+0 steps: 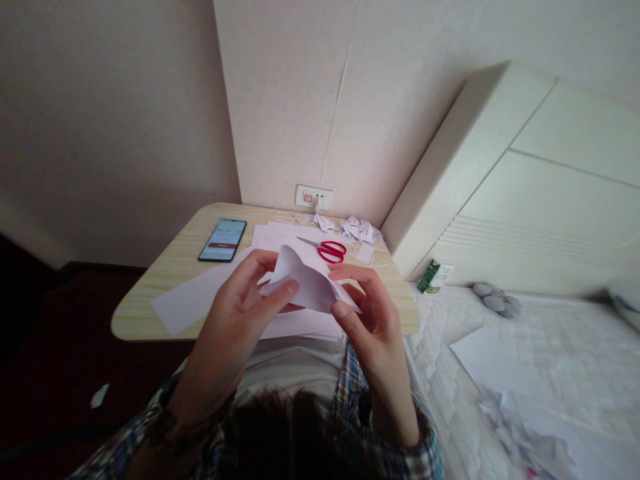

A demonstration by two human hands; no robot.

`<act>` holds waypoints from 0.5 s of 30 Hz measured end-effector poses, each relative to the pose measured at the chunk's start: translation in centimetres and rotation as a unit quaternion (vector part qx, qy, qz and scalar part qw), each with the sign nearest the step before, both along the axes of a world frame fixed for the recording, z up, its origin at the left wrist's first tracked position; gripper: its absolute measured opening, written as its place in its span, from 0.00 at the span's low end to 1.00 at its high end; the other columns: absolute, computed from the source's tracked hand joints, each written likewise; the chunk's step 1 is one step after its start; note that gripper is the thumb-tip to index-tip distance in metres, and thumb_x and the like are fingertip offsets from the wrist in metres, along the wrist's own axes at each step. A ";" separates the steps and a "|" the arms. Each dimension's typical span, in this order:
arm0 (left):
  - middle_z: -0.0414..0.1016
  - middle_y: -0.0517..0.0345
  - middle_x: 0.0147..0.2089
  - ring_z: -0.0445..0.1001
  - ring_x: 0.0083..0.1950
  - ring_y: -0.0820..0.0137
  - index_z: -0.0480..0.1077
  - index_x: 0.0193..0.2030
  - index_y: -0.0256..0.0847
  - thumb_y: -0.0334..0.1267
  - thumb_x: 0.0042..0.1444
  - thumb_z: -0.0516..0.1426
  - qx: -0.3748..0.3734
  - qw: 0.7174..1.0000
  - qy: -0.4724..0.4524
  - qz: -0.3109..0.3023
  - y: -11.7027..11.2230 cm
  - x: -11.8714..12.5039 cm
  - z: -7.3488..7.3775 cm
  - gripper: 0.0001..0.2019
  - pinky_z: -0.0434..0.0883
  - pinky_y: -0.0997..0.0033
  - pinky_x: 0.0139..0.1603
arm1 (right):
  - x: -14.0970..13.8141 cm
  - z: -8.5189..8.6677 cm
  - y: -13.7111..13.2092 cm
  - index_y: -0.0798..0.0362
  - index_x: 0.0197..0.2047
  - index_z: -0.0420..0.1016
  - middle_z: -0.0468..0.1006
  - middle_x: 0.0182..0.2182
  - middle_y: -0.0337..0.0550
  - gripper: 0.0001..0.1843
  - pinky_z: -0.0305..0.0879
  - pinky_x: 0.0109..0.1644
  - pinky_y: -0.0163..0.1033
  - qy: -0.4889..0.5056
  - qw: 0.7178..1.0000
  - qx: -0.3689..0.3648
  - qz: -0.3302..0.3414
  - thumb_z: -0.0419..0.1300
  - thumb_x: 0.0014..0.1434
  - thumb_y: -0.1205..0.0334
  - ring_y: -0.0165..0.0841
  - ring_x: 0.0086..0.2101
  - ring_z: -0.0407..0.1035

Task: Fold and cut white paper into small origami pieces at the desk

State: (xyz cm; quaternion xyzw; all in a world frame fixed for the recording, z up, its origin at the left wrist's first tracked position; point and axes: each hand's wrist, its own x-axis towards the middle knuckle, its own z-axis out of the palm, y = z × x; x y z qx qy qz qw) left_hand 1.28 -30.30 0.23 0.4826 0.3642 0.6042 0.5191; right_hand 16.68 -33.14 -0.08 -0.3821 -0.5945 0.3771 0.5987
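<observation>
A piece of white paper, bent and partly folded, is held up between both hands over the near side of the small wooden table. My left hand pinches its left part, thumb on the near face. On the right, my right hand grips the other end between thumb and fingers. White sheets lie on the table below and behind the hands. Just beyond the held paper rest red-handled scissors, their blades pointing left.
A phone lies at the table's left. Folded paper pieces are heaped at the back, below a wall socket. On the bed to the right are a green-and-white carton, grey item and more papers.
</observation>
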 end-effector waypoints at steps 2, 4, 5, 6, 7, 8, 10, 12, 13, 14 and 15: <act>0.80 0.61 0.35 0.79 0.30 0.68 0.73 0.37 0.45 0.33 0.52 0.62 0.004 1.000 0.004 -0.005 0.0 0.0 0.0 0.06 0.79 0.69 0.29 | 0.0 -0.1 0.1 0.44 0.47 0.74 0.75 0.45 0.34 0.10 0.66 0.41 0.34 0.016 1.000 -0.011 0.009 0.64 0.61 0.58 0.28 0.38 0.70; 0.81 0.60 0.36 0.80 0.32 0.67 0.73 0.38 0.45 0.34 0.52 0.63 0.003 1.000 0.007 -0.001 -0.1 0.0 0.0 0.06 0.79 0.69 0.31 | 0.1 -0.2 0.2 0.43 0.47 0.74 0.76 0.44 0.34 0.11 0.66 0.41 0.34 0.027 0.999 -0.020 0.020 0.64 0.61 0.56 0.29 0.37 0.70; 0.81 0.60 0.38 0.80 0.34 0.67 0.74 0.39 0.45 0.34 0.52 0.63 0.002 1.000 0.006 0.006 -0.1 0.0 0.0 0.08 0.80 0.69 0.32 | 0.2 -0.2 0.3 0.43 0.47 0.75 0.76 0.44 0.35 0.11 0.66 0.40 0.34 0.025 0.999 -0.022 0.024 0.64 0.61 0.55 0.29 0.37 0.70; 0.81 0.59 0.40 0.80 0.36 0.67 0.74 0.40 0.46 0.34 0.50 0.65 0.001 1.000 0.006 0.013 -0.2 0.1 0.0 0.10 0.80 0.69 0.34 | 0.3 -0.2 0.3 0.43 0.47 0.75 0.76 0.44 0.35 0.11 0.65 0.40 0.35 0.018 0.999 -0.021 0.026 0.63 0.61 0.53 0.30 0.37 0.70; 0.81 0.59 0.42 0.81 0.38 0.66 0.74 0.41 0.46 0.33 0.48 0.66 -0.001 1.000 0.007 0.020 -0.3 0.1 0.0 0.12 0.79 0.69 0.35 | 0.3 -0.2 0.4 0.43 0.47 0.76 0.77 0.43 0.36 0.10 0.65 0.40 0.35 0.006 1.000 -0.018 0.021 0.61 0.63 0.52 0.30 0.37 0.70; 0.81 0.59 0.43 0.81 0.41 0.65 0.74 0.41 0.46 0.32 0.46 0.67 -0.004 1.000 0.008 0.025 -0.3 0.1 0.0 0.14 0.79 0.70 0.36 | 0.4 -0.1 0.4 0.43 0.46 0.77 0.78 0.42 0.36 0.10 0.65 0.40 0.35 -0.007 1.000 -0.013 0.012 0.59 0.64 0.52 0.30 0.38 0.70; 0.81 0.59 0.44 0.80 0.45 0.64 0.74 0.41 0.46 0.31 0.44 0.68 -0.006 0.999 0.013 0.031 -0.4 0.2 0.0 0.16 0.79 0.69 0.39 | 0.4 0.0 0.5 0.44 0.43 0.79 0.79 0.39 0.36 0.10 0.65 0.41 0.34 -0.018 1.000 -0.008 -0.010 0.57 0.66 0.55 0.30 0.39 0.71; 0.81 0.61 0.43 0.80 0.46 0.63 0.74 0.39 0.47 0.31 0.45 0.67 0.001 1.000 0.016 0.018 -0.4 0.2 0.1 0.15 0.78 0.70 0.40 | 0.3 0.0 0.6 0.44 0.39 0.80 0.79 0.35 0.35 0.07 0.65 0.40 0.32 0.003 1.000 -0.020 -0.021 0.59 0.64 0.59 0.29 0.37 0.71; 0.81 0.61 0.41 0.81 0.45 0.64 0.74 0.39 0.48 0.32 0.45 0.67 0.007 1.000 0.018 0.005 -0.4 0.1 0.1 0.13 0.78 0.70 0.38 | 0.3 -0.1 0.7 0.45 0.37 0.79 0.79 0.33 0.34 0.05 0.64 0.38 0.31 0.021 0.999 -0.032 -0.021 0.61 0.63 0.61 0.28 0.35 0.70; 0.81 0.62 0.39 0.81 0.43 0.64 0.74 0.38 0.48 0.32 0.46 0.67 0.013 1.000 0.021 -0.009 -0.5 0.1 0.1 0.12 0.78 0.71 0.36 | 0.2 -0.2 0.8 0.46 0.35 0.79 0.78 0.31 0.33 0.03 0.64 0.36 0.30 0.040 0.998 -0.044 -0.019 0.63 0.61 0.63 0.27 0.33 0.70; 0.82 0.62 0.37 0.81 0.41 0.64 0.74 0.37 0.48 0.33 0.47 0.67 0.019 0.999 0.027 -0.019 -0.5 0.1 0.1 0.11 0.77 0.72 0.34 | 0.1 -0.3 0.9 0.46 0.34 0.78 0.76 0.29 0.32 0.02 0.63 0.35 0.30 0.059 0.997 -0.054 -0.017 0.64 0.59 0.64 0.26 0.31 0.68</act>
